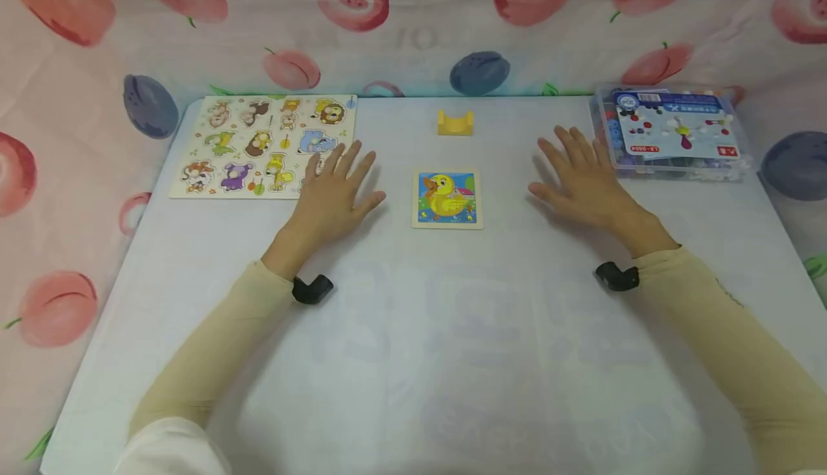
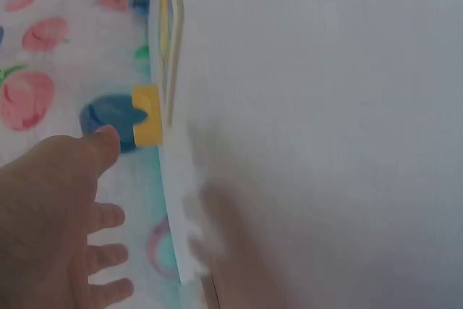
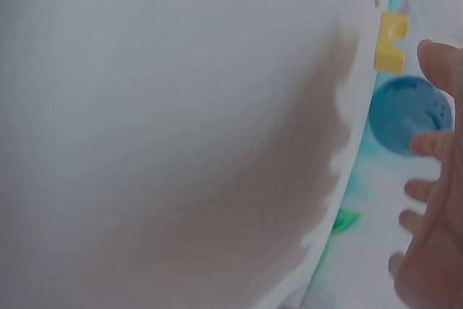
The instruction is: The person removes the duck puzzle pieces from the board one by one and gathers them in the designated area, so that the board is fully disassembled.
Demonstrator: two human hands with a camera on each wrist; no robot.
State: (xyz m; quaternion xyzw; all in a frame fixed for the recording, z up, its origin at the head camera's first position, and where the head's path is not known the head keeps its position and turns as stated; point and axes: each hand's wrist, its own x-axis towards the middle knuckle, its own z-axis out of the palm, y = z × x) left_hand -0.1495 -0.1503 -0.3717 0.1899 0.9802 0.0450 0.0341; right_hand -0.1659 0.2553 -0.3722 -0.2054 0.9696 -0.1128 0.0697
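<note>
My left hand is held with fingers spread, its fingertips over the right edge of a wooden animal puzzle board. My right hand is spread too, beside the left side of a clear plastic box with a printed label. Neither hand grips anything. Between the hands lies a square duck puzzle, and behind it stands a yellow notched block. The left wrist view shows the left hand and the yellow block; the right wrist view shows the right hand and the block.
A white-covered table extends in front of both arms. Fruit-printed cloth hangs behind the table and along both sides. A dark wrist camera is at the left wrist and another at the right.
</note>
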